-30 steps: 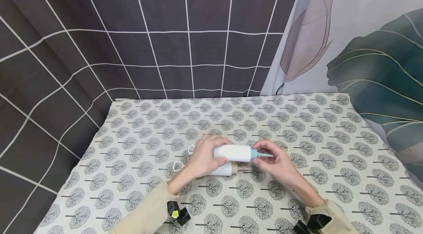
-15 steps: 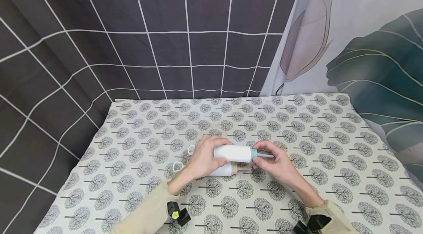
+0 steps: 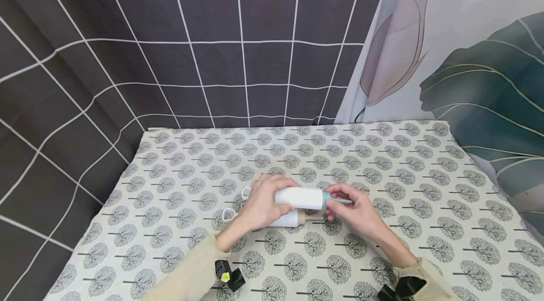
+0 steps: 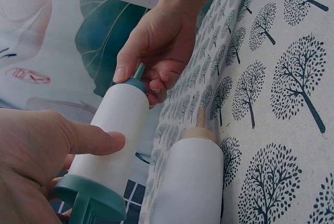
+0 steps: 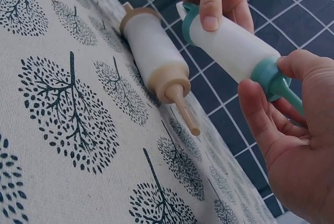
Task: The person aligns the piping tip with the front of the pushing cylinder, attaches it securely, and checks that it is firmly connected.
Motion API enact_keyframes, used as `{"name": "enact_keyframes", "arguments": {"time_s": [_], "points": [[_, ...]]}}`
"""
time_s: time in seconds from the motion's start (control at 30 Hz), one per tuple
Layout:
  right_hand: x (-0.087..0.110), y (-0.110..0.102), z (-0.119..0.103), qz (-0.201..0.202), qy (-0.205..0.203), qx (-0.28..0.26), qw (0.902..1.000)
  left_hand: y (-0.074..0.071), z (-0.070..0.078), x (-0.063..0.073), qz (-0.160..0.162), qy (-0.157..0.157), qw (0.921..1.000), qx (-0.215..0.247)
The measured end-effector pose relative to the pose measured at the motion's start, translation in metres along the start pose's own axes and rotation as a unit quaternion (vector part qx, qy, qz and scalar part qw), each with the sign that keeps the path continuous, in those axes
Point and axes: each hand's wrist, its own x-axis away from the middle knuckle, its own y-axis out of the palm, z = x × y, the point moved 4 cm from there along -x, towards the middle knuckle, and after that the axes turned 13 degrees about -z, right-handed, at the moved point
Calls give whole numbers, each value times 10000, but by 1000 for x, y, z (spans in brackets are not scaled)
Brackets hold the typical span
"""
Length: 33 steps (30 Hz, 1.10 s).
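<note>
A piping syringe (image 3: 301,198) with a white barrel is held level above the table, its teal nozzle toward the right. My left hand (image 3: 265,201) grips the barrel, thumb along its side. At the other end, the fingers and thumb of my right hand (image 3: 358,206) pinch the teal cap (image 5: 267,75) at the base of the nozzle. Below it, a second piping syringe (image 5: 156,46), with beige end pieces and nozzle, lies on the cloth with neither hand on it. White loop handles show left of my left hand in the head view.
The tabletop has a pale cloth (image 3: 178,244) printed with dark trees. Behind it hangs a dark curtain with a white grid (image 3: 267,12). A pale curtain with a large leaf print (image 3: 488,79) hangs on the right.
My right fingers have shifted slightly around the teal cap and now cover more of the nozzle. The left hand and both syringes stay in nearly the same place.
</note>
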Motion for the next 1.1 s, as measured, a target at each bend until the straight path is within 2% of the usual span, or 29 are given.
{"name": "enact_keyframes", "arguments": {"time_s": [0.43,0.6,0.77,1.0,1.1], "points": [[1,0,0,103,311,78,9994,0,0,1,48,109,9999,-8],[0,0,-1,133,223,312,9992,0,-1,0,31,65,10000,-3],[1,0,-3,152,132,329,9993,0,-2,0,6,33,10000,-15],[0,-1,-5,95,-260,636,9976,0,-2,0,-19,23,10000,-41],[0,1,-5,124,-208,563,9981,0,0,0,-22,14,10000,-50]]}}
